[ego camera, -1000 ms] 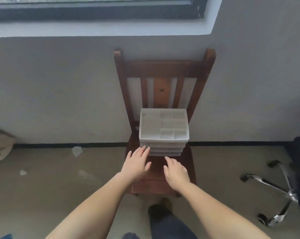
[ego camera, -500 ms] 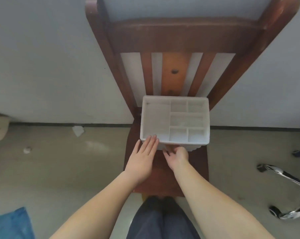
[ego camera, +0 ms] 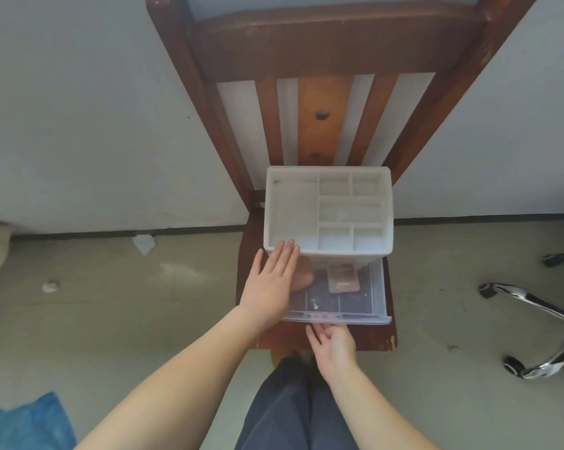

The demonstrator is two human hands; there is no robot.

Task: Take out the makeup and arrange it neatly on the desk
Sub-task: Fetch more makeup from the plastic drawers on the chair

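Writing: none legible on the organizer, the drawer or anything in it.
Makeup: a flat pinkish compact lies in the drawer, its far end under the organizer; beside it to the left a rounded pink thing, half hidden by the left hand, too blurred to name.
Drawer: clear plastic, pulled out toward the camera from the bottom of the organizer; small specks on its floor cannot be made out.
Organizer: white, its top tray split into compartments, standing on the seat of a wooden chair, whose top is cut off by the frame.
Left hand: flat, fingers straight and together, tips on the organizer's front left corner, palm over the drawer's left part.
Right hand: palm up just under the drawer's front lip, fingers loosely spread, gripping nothing; contact with the lip is unclear.
Floor: paper scraps, a blue cloth, a chrome chair base, partly cut off.
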